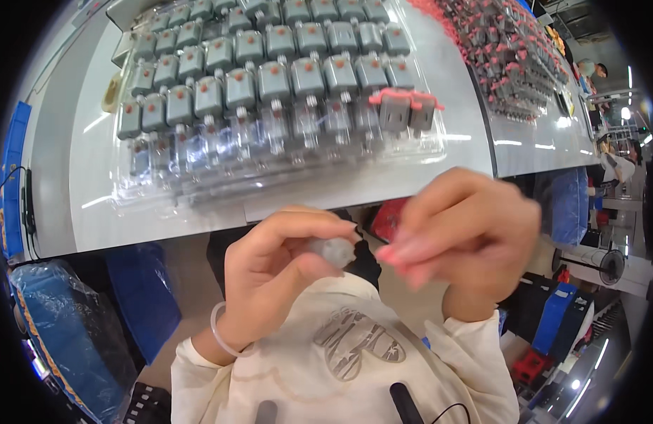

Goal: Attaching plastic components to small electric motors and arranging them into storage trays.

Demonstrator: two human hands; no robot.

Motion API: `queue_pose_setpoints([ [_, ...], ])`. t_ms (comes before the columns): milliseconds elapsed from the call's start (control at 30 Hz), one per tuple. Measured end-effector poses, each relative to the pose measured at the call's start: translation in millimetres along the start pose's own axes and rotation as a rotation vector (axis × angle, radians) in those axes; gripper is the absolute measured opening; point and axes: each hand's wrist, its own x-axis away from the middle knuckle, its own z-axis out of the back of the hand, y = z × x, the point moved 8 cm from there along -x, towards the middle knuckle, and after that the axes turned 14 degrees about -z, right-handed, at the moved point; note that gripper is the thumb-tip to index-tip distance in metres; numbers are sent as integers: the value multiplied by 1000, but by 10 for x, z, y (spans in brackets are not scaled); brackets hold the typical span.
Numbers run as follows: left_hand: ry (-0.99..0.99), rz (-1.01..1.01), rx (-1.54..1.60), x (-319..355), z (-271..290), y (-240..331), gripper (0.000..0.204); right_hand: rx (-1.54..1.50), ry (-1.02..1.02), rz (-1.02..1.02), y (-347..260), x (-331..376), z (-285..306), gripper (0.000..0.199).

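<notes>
My left hand point(266, 265) is curled around a small grey cylindrical part point(333, 250), with its pale end turned toward the right. Across from it, my right hand point(475, 230) pinches a small pink piece point(397, 263) in its fingertips, slightly blurred. A gap separates the two parts, and both hands are in front of the table edge. Beyond them lies a clear plastic tray point(439, 145) with rows of grey block-shaped parts point(240, 87), each bearing an orange-red spot. On its near right corner sit two grey parts point(395, 114) with pink strips across their tops.
A large pile of grey and pink parts point(506, 56) covers the table at the far right. A tan object point(111, 93) lies beside the tray's left side. Below the table are blue plastic-covered bins point(72, 339) and a red container point(388, 219). People point(616, 166) are in the right background.
</notes>
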Motion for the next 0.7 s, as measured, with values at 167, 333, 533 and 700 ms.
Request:
queue_pose_setpoints([
  [167,-114,-154,-193,20,-106,70,26,179,250,115,104,189,-256,22],
  [333,57,-84,-31,142,-47,8,29,163,285,142,166,273,-357,18],
  [533,-18,-130,19,174,-11,-38,33,284,243,217,135,268,-339,26],
  [700,1,-120,15,170,-14,-34,32,474,335,271,66,325,-386,30],
])
